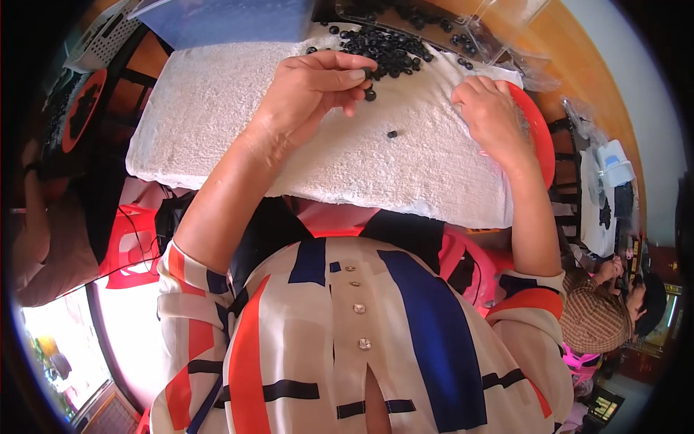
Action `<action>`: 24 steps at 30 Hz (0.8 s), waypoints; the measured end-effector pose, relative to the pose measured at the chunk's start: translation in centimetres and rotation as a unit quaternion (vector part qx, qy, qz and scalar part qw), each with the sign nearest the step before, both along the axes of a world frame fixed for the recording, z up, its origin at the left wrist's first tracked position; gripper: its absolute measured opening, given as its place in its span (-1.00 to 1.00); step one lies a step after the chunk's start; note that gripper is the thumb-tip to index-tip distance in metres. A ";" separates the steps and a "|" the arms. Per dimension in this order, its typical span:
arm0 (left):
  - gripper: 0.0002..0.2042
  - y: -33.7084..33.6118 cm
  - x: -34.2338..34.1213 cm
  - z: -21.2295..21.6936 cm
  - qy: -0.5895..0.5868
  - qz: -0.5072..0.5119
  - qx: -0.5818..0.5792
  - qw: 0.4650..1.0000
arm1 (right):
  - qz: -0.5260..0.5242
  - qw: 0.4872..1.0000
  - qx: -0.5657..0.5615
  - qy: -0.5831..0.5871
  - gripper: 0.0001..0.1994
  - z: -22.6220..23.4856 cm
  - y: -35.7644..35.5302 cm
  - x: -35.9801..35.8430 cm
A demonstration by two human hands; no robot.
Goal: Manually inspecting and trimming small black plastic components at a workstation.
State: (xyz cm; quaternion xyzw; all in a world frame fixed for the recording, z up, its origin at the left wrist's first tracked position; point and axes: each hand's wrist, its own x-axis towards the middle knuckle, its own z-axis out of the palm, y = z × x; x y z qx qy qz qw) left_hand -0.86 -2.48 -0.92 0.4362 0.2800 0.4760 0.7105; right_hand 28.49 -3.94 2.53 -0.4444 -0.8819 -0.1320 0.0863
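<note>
My left hand [307,87] is over the white towel [210,94], thumb and forefinger pinched on a small round black part [367,73]. Just below those fingers lies another black part [370,95]. A loose pile of similar black parts [390,52] spreads beyond the hand at the towel's far side. One more black piece [392,134] rests alone between my hands. My right hand [493,116] is at the towel's right side with its fingers curled down; anything in them is hidden. Beside it, partly covered by the hand, is a red round dish [541,145].
A translucent blue bin [224,25] stands at the far left, and a clear plastic tray [488,40] with black parts at the far right. A white perforated basket [101,36] and another red dish [92,90] are further left. Other people [593,315] sit on both sides.
</note>
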 end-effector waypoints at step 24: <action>-0.83 0.4 -0.3 -0.2 -0.049 -0.008 -0.033 0.998 | -0.041 0.995 -0.072 0.058 -0.88 -1.2 0.0 -1.8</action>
